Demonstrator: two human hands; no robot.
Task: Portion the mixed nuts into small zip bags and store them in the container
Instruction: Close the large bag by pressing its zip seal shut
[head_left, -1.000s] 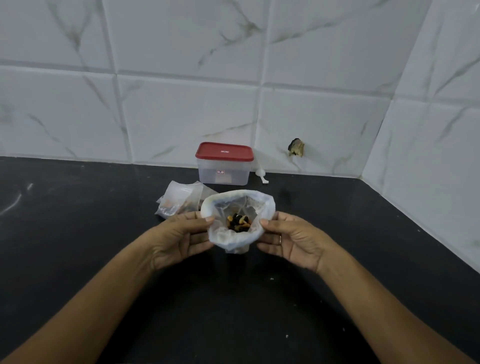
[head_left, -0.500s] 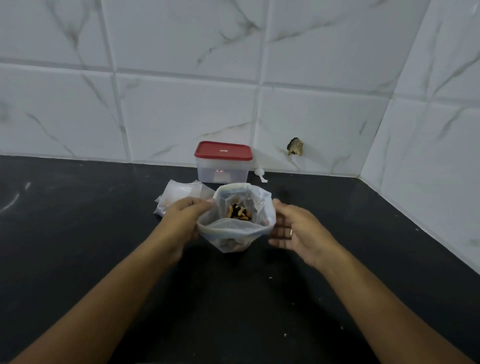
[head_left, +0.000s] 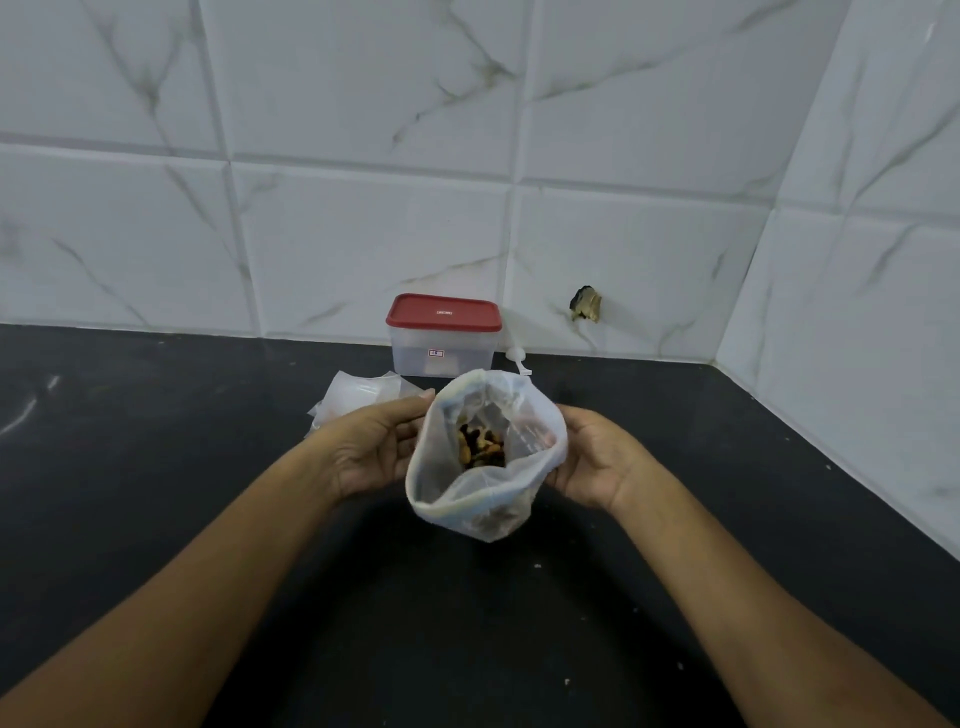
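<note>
I see my left hand and right hand each closing its grip on one side of the open plastic bag of mixed nuts.

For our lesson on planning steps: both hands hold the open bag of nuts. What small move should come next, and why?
Probably free the left hand to take one from the pile of zip bags just behind it, while the right hand steadies the big bag. Its mouth is open and the nuts show, yet no small bag is in hand.
</note>
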